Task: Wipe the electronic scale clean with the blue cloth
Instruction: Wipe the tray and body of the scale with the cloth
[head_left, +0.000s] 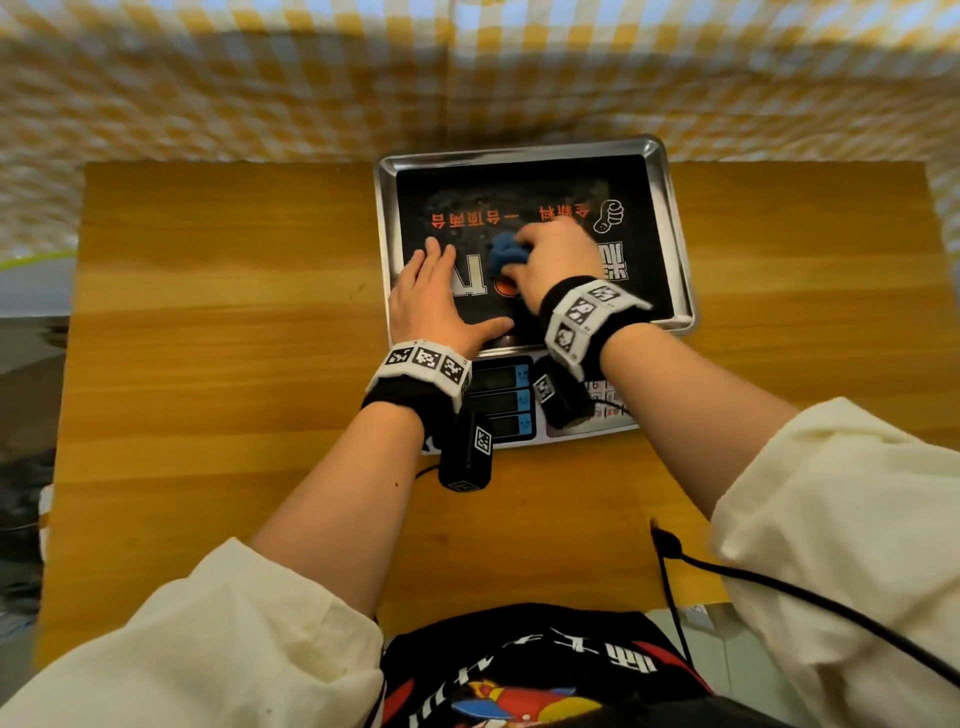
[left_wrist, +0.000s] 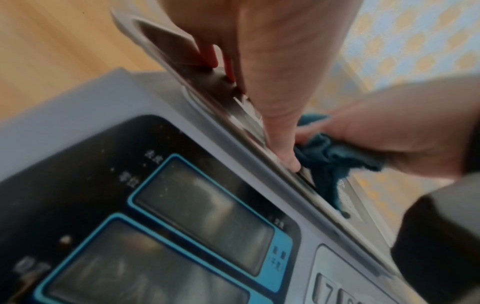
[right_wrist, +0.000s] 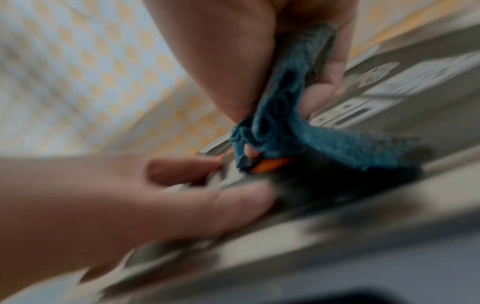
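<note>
An electronic scale (head_left: 670, 218) with a steel pan and a black printed top stands on the wooden table; its display panel (left_wrist: 202, 205) faces me. My right hand (head_left: 550, 260) grips a bunched blue cloth (head_left: 506, 257) and holds it down on the middle of the pan. The same cloth (right_wrist: 298, 115) hangs from the curled fingers in the right wrist view, and the cloth (left_wrist: 327, 160) shows beside my left thumb in the left wrist view. My left hand (head_left: 431, 296) lies flat on the pan's left part, fingers straight, thumb along the near rim.
The wooden table (head_left: 234, 312) stretches bare to both sides of the scale. A yellow-and-white checked cloth (head_left: 311, 78) hangs behind it. A black cable (head_left: 779, 577) runs across the table's near right corner. The scale's keypad (head_left: 608, 400) lies under my right wrist.
</note>
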